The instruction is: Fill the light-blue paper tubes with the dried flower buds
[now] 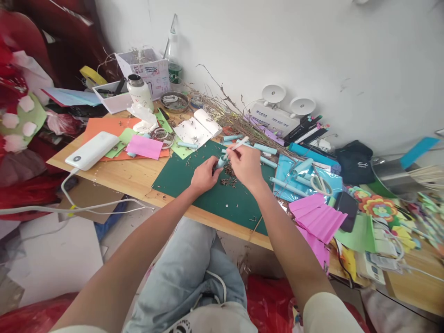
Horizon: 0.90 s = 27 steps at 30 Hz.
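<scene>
My left hand [205, 175] is closed round a light-blue paper tube [221, 161] whose open end faces up and to the right. My right hand [245, 164] pinches a slim whitish stick [240, 142], held slanted just above the tube. Whether its lower end is inside the tube I cannot tell. Under the hands a pile of small brown bits [229, 178] lies on the dark green cutting mat [218, 203]. More light-blue tubes [265, 149] lie behind my right hand.
A white power bank [92, 151] with a cable is at the left. Dry twigs [229, 111] run along the wall. Scissors [321, 184] rest on blue wrapped sheets at the right, near pink folded paper [317, 217]. An uncapped white bottle [139, 92] stands behind.
</scene>
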Motion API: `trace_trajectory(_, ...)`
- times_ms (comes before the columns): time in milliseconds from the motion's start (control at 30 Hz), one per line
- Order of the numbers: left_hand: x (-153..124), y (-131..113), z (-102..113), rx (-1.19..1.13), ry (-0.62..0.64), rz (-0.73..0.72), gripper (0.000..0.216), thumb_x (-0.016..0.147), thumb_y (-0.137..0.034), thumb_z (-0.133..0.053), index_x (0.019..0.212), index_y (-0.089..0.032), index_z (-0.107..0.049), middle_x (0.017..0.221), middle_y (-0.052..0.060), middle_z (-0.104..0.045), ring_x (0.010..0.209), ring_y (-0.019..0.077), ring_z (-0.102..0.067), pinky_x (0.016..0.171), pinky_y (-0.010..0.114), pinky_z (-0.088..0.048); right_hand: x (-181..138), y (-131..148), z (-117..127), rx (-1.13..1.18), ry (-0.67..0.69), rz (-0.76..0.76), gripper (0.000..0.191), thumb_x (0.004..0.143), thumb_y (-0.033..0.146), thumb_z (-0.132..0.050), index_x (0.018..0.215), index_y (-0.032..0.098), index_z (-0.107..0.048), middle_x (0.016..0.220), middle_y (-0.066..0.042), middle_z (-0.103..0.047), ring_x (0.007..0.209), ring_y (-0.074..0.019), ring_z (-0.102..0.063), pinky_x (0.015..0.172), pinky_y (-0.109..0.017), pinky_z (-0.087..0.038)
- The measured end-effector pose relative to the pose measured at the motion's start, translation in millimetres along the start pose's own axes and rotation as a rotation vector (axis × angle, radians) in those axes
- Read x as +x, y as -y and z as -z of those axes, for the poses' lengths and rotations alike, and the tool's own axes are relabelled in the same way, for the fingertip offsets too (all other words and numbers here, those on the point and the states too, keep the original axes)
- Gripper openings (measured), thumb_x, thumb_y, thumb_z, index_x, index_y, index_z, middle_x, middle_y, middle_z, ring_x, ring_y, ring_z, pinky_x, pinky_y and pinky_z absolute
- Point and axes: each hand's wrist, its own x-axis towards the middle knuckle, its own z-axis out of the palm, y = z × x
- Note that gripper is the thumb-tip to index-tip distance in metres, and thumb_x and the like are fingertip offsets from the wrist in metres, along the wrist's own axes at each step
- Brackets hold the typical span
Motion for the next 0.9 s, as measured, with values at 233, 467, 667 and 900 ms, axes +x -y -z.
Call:
trace_trajectory(233,-0.1,-0.4,0.4,-0.006,-0.002,-0.008,0.013,0.09,-0.032,-0.053,0.099,-0.023,-0.051,0.094,0.004,-0.064,0.084,0.0198,-0.062,0.074,0.031,-0.05,-9.6,-1.1,0.2,-0.128,0.099,0.173,0.025,0.097,0.029,-0.046,0.087,0.019,-0.066,0.088,-0.009,-0.072,0.081,-0.0235,-0.065,0.077,-0.036,-0.047)
trace_trajectory(467,0.1,-1.0,1.0,-0.006,-0.001,-0.003,0.013,0.09,-0.033,-0.053,0.099,-0.023,-0.051,0.094,0.004,-0.064,0.084,0.02,-0.062,0.076,0.031,-0.05,3.8,6.5,4.4,-0.234,0.177,0.135,0.023,0.097,0.028,-0.045,0.089,0.019,-0.064,0.081,-0.008,-0.069,0.076,-0.0229,-0.062,0.072,-0.034,-0.042)
trace_trajectory(667,-0.3,0.1,0.8,0.0,0.003,-0.001,0.013,0.09,-0.033,-0.054,0.099,-0.024,-0.051,0.094,0.004,-0.065,0.083,0.0195,-0.062,0.074,0.03,-0.05,12.1,4.2,6.3,-0.209,0.141,0.053,0.019,0.096,0.027,-0.044,0.09,0.019,-0.061,0.07,-0.004,-0.063,0.062,-0.0193,-0.054,0.063,-0.031,-0.034)
trace_trajectory(900,-0.8,-1.1,1.5,-0.018,0.008,-0.002,0.014,0.09,-0.034,-0.053,0.1,-0.024,-0.05,0.096,0.004,-0.065,0.083,0.0198,-0.062,0.074,0.031,-0.05,3.1,3.3,0.3,-0.049,0.025,-0.088,0.018,0.094,0.028,-0.048,0.087,0.019,-0.062,0.063,-0.001,-0.059,0.057,-0.0162,-0.049,0.063,-0.03,-0.034)
